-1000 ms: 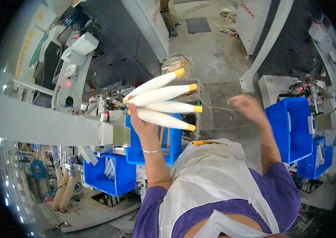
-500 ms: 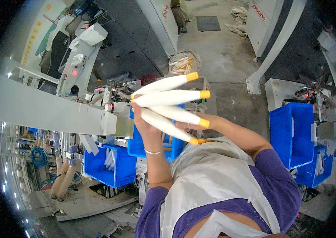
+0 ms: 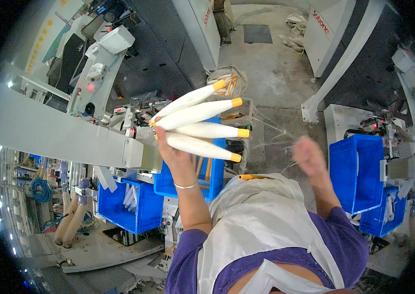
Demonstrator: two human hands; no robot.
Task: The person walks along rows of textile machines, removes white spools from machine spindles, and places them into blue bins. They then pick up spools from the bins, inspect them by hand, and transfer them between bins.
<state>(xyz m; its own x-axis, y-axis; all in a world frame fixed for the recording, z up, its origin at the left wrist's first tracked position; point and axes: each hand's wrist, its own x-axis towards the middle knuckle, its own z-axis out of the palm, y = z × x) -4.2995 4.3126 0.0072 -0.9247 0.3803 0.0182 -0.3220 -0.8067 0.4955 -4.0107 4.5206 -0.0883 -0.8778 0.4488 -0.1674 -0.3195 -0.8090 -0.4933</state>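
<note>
In the head view, just left of the middle, I see the person's left hand (image 3: pixel 172 151) with its fingers clamped on four white yarn bobbins (image 3: pixel 202 130) by their narrow ends, fanned out with yellow tips toward the right. The right hand (image 3: pixel 309 157), right of centre, is blurred; I can't tell whether its fingers are together, or grip the pale thread (image 3: pixel 283 131) trailing near it. Lower centre, a yellow tube (image 3: pixel 251 177) pokes from the white apron (image 3: pixel 261 220).
</note>
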